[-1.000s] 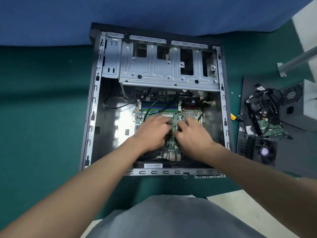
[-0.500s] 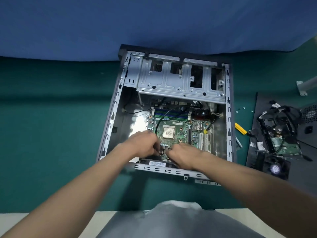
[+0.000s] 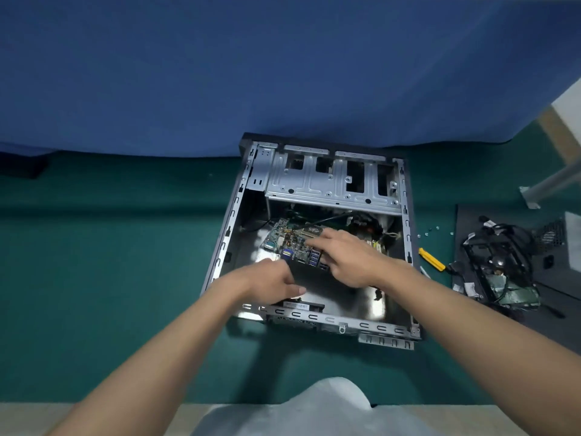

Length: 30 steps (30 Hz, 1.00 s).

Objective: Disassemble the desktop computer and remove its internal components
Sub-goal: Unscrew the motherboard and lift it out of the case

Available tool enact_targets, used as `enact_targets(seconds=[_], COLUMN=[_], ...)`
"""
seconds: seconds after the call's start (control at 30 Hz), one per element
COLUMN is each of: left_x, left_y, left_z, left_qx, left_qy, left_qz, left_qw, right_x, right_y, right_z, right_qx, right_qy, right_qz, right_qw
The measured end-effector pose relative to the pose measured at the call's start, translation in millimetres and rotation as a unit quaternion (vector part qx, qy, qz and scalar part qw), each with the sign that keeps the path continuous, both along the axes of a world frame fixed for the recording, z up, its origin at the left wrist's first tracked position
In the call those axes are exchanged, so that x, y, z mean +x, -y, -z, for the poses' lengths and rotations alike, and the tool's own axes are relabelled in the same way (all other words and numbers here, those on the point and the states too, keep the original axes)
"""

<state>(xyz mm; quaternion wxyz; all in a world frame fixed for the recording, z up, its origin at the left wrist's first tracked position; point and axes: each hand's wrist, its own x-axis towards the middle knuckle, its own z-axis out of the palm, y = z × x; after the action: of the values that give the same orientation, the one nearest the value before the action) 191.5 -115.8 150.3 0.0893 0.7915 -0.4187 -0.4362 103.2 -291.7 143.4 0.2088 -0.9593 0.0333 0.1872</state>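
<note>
The open desktop case [image 3: 226,234] lies flat on the green table, its silver drive cage [image 3: 333,184] at the far end. Inside, the green motherboard [image 3: 284,236] is tilted up on its near edge, its blue rear ports facing me and the bare case floor showing below it. My right hand [image 3: 349,259] lies over the board's near right part, fingers curled onto its top edge. My left hand [image 3: 270,280] sits at the board's lower left corner, thumb pointing right; the fingers are hidden under the hand. Black cables [image 3: 330,218] still run behind the board.
To the right of the case lie a yellow-handled tool [image 3: 432,260], a few loose screws [image 3: 432,230], and a black side panel [image 3: 503,240] bearing removed parts with tangled cables [image 3: 500,262]. A blue cloth [image 3: 251,73] hangs behind the table.
The motherboard has come up from lying flat to tilted on edge, with the case floor now exposed. Both hands shifted with it, and the head camera pulled back and up.
</note>
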Motion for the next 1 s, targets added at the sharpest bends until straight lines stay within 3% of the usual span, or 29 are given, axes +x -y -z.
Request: enact_targets(seconds=[0.3,0.47,0.63,0.87,1.0], left_x=[-19,-20,-20,-33,-51], left_y=[-21,-24,-22,-21,-13], left_z=[12,17,17,17,16], left_qx=[-0.027,-0.041,-0.030,-0.034,-0.022], left_qy=[-0.032,-0.034,-0.031,0.035,0.109], left_qz=[-0.047,-0.055,-0.055,-0.075,-0.097], left_qw=[0.998,0.997,0.998,0.996,0.989], right_x=[10,4,-7,-26,-46], right_y=[-3,-9,-16,-21,-7], right_z=[-55,-84,-112,-169,-209], right_qx=[0.133,0.287,0.397,0.386,0.434], right_qy=[0.054,0.067,0.081,0.100,0.094], right_qz=[0.080,0.194,0.222,0.178,0.178], right_qw=[0.986,0.936,0.887,0.900,0.878])
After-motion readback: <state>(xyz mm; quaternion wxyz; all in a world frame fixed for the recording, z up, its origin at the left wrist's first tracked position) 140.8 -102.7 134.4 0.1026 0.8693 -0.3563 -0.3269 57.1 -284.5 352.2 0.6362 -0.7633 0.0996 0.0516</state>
